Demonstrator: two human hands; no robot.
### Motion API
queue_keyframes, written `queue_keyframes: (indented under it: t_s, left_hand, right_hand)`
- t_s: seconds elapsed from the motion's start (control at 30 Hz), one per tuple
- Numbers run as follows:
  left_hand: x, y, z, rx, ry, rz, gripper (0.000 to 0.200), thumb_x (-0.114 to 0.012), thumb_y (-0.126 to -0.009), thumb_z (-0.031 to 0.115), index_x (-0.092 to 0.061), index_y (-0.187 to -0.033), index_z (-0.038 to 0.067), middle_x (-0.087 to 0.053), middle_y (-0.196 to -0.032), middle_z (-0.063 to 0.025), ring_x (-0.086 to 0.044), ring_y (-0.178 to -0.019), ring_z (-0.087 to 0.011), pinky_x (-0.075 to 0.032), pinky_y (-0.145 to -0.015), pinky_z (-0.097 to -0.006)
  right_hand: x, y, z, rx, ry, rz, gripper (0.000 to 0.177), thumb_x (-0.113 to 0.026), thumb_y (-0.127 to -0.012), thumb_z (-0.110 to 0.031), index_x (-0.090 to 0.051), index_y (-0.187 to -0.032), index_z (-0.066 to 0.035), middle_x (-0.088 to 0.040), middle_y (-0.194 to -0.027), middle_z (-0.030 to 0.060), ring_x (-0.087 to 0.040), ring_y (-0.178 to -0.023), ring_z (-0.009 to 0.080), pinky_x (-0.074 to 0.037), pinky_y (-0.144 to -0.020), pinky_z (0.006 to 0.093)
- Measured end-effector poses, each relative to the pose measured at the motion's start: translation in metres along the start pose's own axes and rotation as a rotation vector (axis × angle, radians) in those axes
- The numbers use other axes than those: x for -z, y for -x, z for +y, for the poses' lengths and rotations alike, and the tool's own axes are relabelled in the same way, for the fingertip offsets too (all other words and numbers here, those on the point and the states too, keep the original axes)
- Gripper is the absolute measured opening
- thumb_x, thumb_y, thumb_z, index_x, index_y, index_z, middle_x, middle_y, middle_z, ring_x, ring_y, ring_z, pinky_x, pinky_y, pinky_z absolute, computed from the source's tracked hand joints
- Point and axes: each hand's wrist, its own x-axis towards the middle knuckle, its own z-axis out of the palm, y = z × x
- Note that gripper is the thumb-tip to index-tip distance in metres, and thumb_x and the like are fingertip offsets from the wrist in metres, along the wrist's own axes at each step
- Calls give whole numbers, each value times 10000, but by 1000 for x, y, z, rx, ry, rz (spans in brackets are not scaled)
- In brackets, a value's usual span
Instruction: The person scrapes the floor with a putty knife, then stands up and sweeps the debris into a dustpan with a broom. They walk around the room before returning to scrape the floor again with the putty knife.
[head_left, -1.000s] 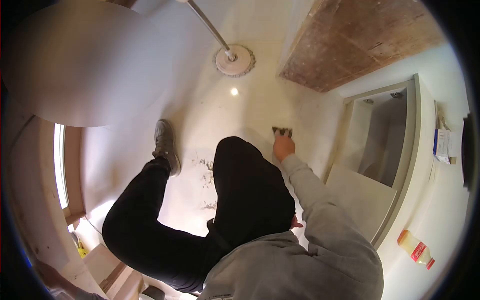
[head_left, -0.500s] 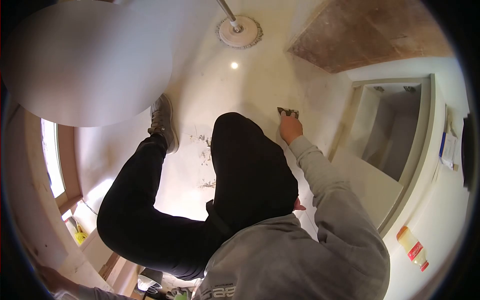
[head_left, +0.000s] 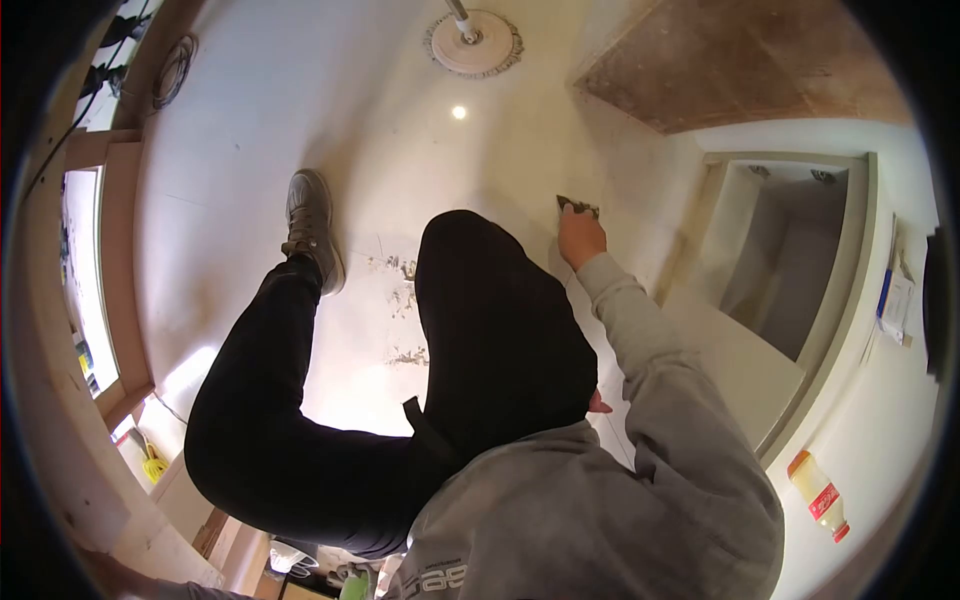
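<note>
My right hand (head_left: 582, 238) is closed around a scraper (head_left: 568, 203) with a flat, dirty blade, low over the pale floor (head_left: 500, 165). Most of its handle is hidden by the fingers. At the dim lower left edge, my left hand (head_left: 108, 573) lies by a pale board (head_left: 135, 510); its fingers cannot be made out. Dark flaky residue (head_left: 408, 300) marks the floor between my legs. A small pink thing (head_left: 599, 402), too hidden to name, shows beside my knee.
Ahead stands a round mop (head_left: 475, 45). To the right are a brown panel (head_left: 740, 65), an open recessed cabinet (head_left: 790, 260) and a bottle with a red label (head_left: 820, 497). A cable coil (head_left: 174, 72) lies upper left. Several items, one green (head_left: 354, 585), sit behind me.
The blurred oval at upper left is gone, so the cable coil and window frame there now show. The view has shifted slightly. My right hand still grips the scraper in nearly the same place.
</note>
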Motion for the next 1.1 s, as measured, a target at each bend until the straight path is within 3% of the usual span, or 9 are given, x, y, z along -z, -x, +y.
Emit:
queue_keyframes:
  t_s: [0.23,0.37,0.5,0.6,0.73,0.83,0.97,1.0,1.1]
  left_hand:
    - [18,4,14,244,106,-196,475,-476,-908,487,-589,-816,35,-562,-744,-113,-540,-653,-286,-399,-575,-451]
    - [11,6,14,84,20,-58,455,-467,-916,462,-595,-798,42,-555,-700,-102,-532,-608,-275,-392,-541,-445]
    - [9,14,12,24,-41,-4,438,-457,-924,437,-600,-780,48,-549,-655,-92,-524,-564,-264,-384,-508,-438]
    - [-11,11,-6,-71,-121,44,429,-450,-931,418,-604,-767,53,-544,-622,-84,-518,-530,-256,-379,-482,-433]
    - [-29,18,-35,-151,-186,12,398,-466,-930,399,-620,-739,85,-485,-526,-38,-474,-436,-224,-329,-409,-409]
    - [7,0,19,-137,-148,98,399,-456,-940,396,-648,-754,99,-475,-493,-20,-457,-398,-213,-308,-391,-396]
    - [22,-4,31,50,98,20,421,-445,-938,417,-629,-701,122,-470,-472,-8,-436,-376,-199,-289,-379,-376]
    - [12,0,20,-91,-38,168,427,-449,-931,429,-608,-669,131,-464,-464,-1,-423,-369,-195,-287,-379,-367]
    - [-26,13,-26,-199,-169,188,429,-460,-917,448,-575,-637,144,-456,-459,5,-413,-366,-193,-284,-383,-358]
  right_hand:
    - [4,12,-1,-6,23,-11,326,-398,-927,-132,-540,-1157,49,-582,-1158,296,-560,-1102,402,-492,-892,446]
    - [14,4,5,16,2,-85,276,-417,-923,-129,-578,-1068,42,-627,-1072,256,-581,-1059,379,-500,-867,446]
    - [-33,4,19,95,151,337,290,-377,-944,-140,-571,-1061,40,-639,-983,285,-646,-919,406,-526,-768,478]
    - [19,3,5,21,16,-133,312,-381,-935,-129,-554,-1124,49,-628,-1072,266,-573,-1084,388,-494,-882,449]
    - [7,9,0,57,105,-67,366,-358,-942,-132,-511,-1216,57,-600,-1136,285,-541,-1135,397,-483,-902,465]
    - [21,13,-2,-18,-6,-231,401,-354,-943,-131,-474,-1277,56,-575,-1186,295,-491,-1201,401,-476,-923,474]
    - [-32,13,7,62,117,180,382,-376,-941,-143,-489,-1251,48,-574,-1142,318,-572,-1073,415,-511,-858,468]
    - [-45,13,12,103,199,308,377,-393,-939,-155,-488,-1247,41,-545,-1145,360,-613,-989,443,-525,-822,470]
    - [6,-5,8,-5,1,-46,446,-389,-940,-165,-417,-1339,32,-493,-1229,376,-587,-1056,465,-517,-864,463]
